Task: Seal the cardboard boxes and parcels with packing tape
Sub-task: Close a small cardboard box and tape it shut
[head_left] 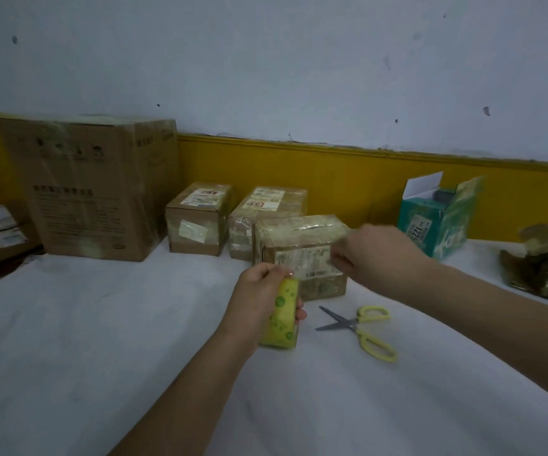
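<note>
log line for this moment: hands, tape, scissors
left hand: grips tape roll | right hand: at front parcel, blurred, grip unclear | scissors: open on table, untouched

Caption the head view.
Left hand grips the tape roll; right hand, blurred, is at a taped box; scissors lie nearby.

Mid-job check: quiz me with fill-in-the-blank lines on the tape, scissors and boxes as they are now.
1. The left hand grips the ____ roll.
2. The yellow-handled scissors lie on the table with their blades ____.
3. The largest cardboard box stands at the table's far ____ side.
Missing words: tape; open; left.
</note>
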{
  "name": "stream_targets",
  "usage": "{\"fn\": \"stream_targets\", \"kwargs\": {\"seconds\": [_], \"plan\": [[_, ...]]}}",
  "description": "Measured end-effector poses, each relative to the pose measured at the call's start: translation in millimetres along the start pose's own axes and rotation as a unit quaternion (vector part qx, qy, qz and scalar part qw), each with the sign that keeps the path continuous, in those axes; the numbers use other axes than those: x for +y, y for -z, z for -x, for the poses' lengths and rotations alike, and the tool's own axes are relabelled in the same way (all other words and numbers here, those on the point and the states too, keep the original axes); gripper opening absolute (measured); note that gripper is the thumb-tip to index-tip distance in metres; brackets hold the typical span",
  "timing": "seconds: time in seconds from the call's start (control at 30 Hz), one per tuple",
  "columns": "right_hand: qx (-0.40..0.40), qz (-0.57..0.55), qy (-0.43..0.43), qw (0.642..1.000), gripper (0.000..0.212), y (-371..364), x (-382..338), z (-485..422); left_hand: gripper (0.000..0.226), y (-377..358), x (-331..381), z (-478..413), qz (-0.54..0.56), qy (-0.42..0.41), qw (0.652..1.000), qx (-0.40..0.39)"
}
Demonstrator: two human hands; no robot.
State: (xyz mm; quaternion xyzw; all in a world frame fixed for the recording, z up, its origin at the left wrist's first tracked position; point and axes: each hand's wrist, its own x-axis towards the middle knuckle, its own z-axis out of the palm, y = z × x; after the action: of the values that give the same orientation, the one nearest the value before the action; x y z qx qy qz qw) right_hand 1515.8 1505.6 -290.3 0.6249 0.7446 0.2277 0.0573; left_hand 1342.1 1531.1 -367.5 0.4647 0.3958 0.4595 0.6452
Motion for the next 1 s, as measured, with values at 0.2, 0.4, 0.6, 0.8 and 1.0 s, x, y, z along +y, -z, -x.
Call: {"fn": "stream_targets", "kwargs": {"seconds": [0.2,0.4,0.6,0.8,1.0], "plan": [[0.065,-0.136,0.117,0.982,0.054,-28.4,-20.0,-61.5,0.017,2.7,-0.4,3.5,-0.003,-0.015,1.0,0.004],[0.108,-0.217,0.12,0.963,0.055,-55.1,-24.7,-60.2,0.017,4.4,2.9,6.7,0.009,-0.028,0.999,0.024],[0.154,-0.346,0.047,0.924,0.037,-12.1,-27.8,-28.1,0.015,0.1,7.3,21.5,-0.02,-0.09,0.996,0.022],[0.109,-0.355,0.033,0.928,0.025,-0.5,-43.1,-21.3,0.015,4.3,11.8,34.3,-0.052,-0.154,0.983,0.091],[0.113,-0.342,0.002,0.933,0.014,12.2,-66.9,-13.8,0.014,9.5,8.3,46.6,-0.085,-0.167,0.975,0.12]]}}
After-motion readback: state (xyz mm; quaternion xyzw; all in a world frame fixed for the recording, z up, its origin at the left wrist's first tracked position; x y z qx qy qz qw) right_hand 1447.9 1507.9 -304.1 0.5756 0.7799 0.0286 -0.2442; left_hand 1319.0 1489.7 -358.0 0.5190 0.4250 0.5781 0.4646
